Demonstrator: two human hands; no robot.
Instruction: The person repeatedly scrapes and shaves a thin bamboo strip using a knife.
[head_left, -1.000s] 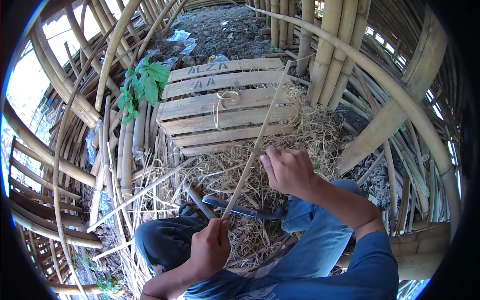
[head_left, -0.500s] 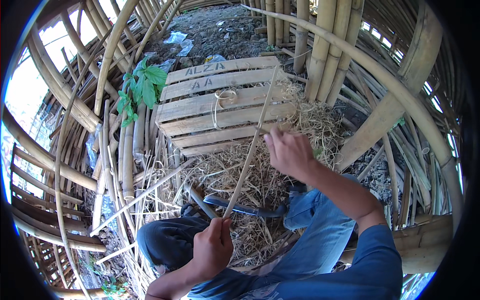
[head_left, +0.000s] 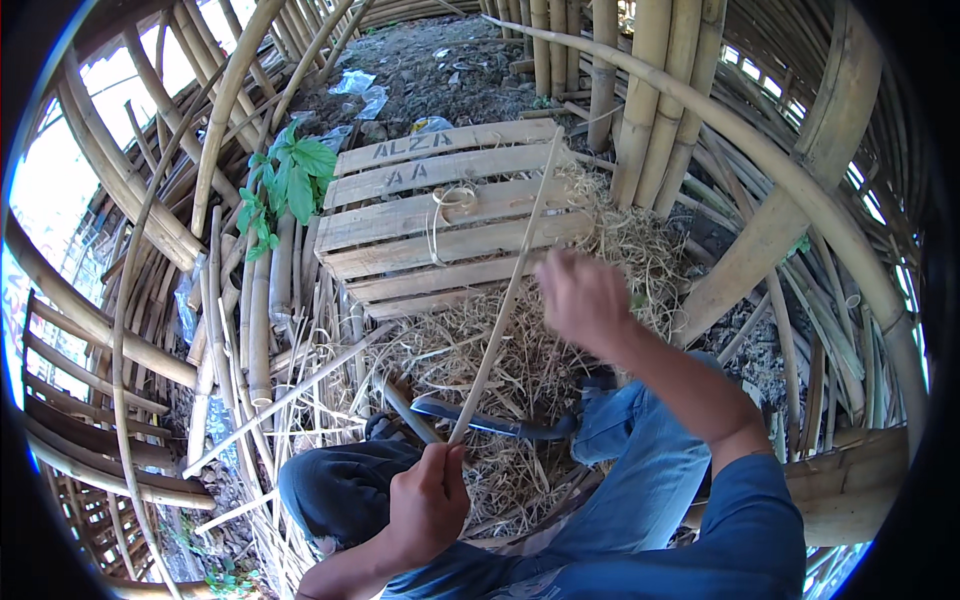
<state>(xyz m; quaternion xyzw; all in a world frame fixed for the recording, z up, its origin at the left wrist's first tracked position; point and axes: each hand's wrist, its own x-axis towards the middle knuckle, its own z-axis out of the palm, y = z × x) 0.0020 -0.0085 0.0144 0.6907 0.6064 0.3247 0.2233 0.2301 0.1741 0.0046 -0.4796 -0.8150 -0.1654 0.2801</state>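
My left hand [head_left: 430, 497], closed in a fist between my knees, grips the lower end of a long thin bamboo strip [head_left: 512, 285]. The strip slants up and away, and its far end crosses the slatted wooden crate [head_left: 420, 215]. Beside the strip's middle, my right hand [head_left: 585, 300] is curled and blurred by motion; a small dark thing seems to be at its fingers, too smeared to name. Beneath the strip, a machete [head_left: 490, 420] with a dark handle lies on the shavings near my feet. A thin curled strip [head_left: 455, 200] rests on the crate.
Bamboo shavings [head_left: 520, 355] cover the ground around my feet and the crate's right side. Bamboo poles [head_left: 660, 110] stand at the back right, with a thick slanted pole [head_left: 770, 220] near my right arm. Cut bamboo pieces [head_left: 265, 330] and a leafy plant [head_left: 297, 178] are at left.
My right hand has moved slightly right, away from the strip, and is more blurred. The left hand keeps its grip, and the strip's upper end has shifted slightly right.
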